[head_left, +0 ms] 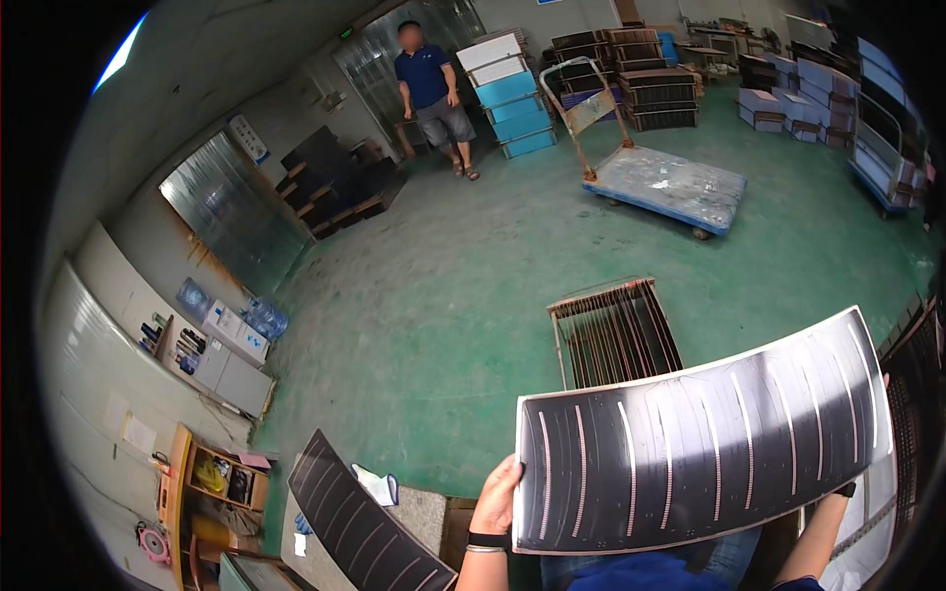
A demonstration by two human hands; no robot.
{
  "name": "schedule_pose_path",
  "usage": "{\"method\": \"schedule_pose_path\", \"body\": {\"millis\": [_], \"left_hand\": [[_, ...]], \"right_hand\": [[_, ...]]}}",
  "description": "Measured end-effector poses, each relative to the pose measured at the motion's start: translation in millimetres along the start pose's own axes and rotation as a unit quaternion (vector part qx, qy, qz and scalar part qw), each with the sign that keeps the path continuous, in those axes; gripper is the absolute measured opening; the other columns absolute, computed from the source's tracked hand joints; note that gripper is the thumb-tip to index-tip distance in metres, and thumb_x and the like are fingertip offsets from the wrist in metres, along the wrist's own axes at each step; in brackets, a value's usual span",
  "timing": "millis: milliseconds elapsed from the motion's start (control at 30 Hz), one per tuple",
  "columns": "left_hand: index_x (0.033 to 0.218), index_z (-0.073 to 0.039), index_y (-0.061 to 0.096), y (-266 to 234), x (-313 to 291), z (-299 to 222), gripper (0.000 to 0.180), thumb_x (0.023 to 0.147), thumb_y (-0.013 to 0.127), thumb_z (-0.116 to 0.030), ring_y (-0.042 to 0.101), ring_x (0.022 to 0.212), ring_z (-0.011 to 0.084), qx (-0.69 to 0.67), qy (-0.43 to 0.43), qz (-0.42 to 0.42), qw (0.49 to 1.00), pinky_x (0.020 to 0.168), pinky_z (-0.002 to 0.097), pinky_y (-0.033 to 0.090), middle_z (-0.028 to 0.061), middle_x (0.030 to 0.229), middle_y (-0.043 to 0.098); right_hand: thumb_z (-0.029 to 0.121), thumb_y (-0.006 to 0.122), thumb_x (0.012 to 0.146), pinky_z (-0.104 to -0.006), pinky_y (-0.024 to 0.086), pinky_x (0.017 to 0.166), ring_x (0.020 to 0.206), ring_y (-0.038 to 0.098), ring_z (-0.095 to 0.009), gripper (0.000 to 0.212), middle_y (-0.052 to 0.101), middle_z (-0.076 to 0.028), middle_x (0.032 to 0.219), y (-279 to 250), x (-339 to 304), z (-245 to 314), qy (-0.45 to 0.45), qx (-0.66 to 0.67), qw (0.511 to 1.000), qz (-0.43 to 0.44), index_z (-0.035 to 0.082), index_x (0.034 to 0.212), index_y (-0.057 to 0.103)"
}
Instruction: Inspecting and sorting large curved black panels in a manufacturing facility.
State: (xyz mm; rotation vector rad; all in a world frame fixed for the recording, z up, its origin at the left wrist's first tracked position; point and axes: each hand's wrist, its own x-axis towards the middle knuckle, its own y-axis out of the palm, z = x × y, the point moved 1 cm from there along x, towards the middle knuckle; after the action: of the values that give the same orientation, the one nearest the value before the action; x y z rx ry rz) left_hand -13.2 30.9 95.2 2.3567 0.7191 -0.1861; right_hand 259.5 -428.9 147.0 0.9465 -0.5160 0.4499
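Observation:
A large, glossy dark sheet (690, 463) with pale edges and rows of light strips bows across the lower right, in front of my body. My left hand (500, 500) grips its left edge, with the fingers partly behind it. My right hand (886, 382) holds the far right end; most of it is hidden behind the sheet, and only a bit shows past the edge. A similar dark striped sheet (365, 522) lies at an angle on a grey bench top (422, 517) to my left. Next to it is a white cloth (376, 486).
A slatted rack (611, 330) stands on the green floor just beyond the sheet. Farther off are a flatbed trolley (670, 187), a walking person (429, 89) and stacked blue crates (517, 108). A wooden shelf (222, 483) is at left; dark racks (912, 360) stand close at right.

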Motion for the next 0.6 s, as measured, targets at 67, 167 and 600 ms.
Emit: {"method": "schedule_pose_path", "body": {"millis": [67, 167, 600], "left_hand": [[0.118, -0.001, 0.051, 6, 3, 11, 0.028, 0.094, 0.051, -0.015, 0.057, 0.099, 0.0135, -0.028, -0.034, -0.009, 0.999, 0.089, 0.0283, 0.046, 0.0059, 0.110, 0.061], [0.118, -0.004, 0.052, 8, 10, 31, 0.027, 0.094, 0.051, -0.017, 0.057, 0.101, 0.0145, -0.042, -0.023, -0.026, 0.998, 0.091, 0.0289, 0.044, 0.0041, 0.111, 0.060], [0.121, -0.002, 0.051, 72, 38, 111, 0.030, 0.096, 0.047, -0.016, 0.060, 0.100, 0.0214, 0.164, -0.155, 0.145, 0.963, 0.085, 0.0330, 0.050, 0.0095, 0.115, 0.060]], "right_hand": [[0.032, 0.039, 0.096, -0.0376, 0.034, 0.105, 0.123, 0.043, -0.025, 0.047, 0.043, -0.013, 0.136, 7, -4, -4, 0.006, -0.014, 1.000, -0.001, 0.003, 0.133, 0.038], [0.033, 0.040, 0.096, -0.0380, 0.035, 0.104, 0.122, 0.044, -0.026, 0.049, 0.044, -0.013, 0.135, 34, -17, -22, 0.023, -0.090, 0.996, 0.008, 0.003, 0.135, 0.037], [0.009, 0.046, 0.095, -0.0283, 0.033, 0.099, 0.114, 0.045, -0.016, 0.041, 0.047, -0.010, 0.127, 115, -2, -116, 0.156, -0.342, 0.909, -0.178, -0.004, 0.133, 0.036]]}}
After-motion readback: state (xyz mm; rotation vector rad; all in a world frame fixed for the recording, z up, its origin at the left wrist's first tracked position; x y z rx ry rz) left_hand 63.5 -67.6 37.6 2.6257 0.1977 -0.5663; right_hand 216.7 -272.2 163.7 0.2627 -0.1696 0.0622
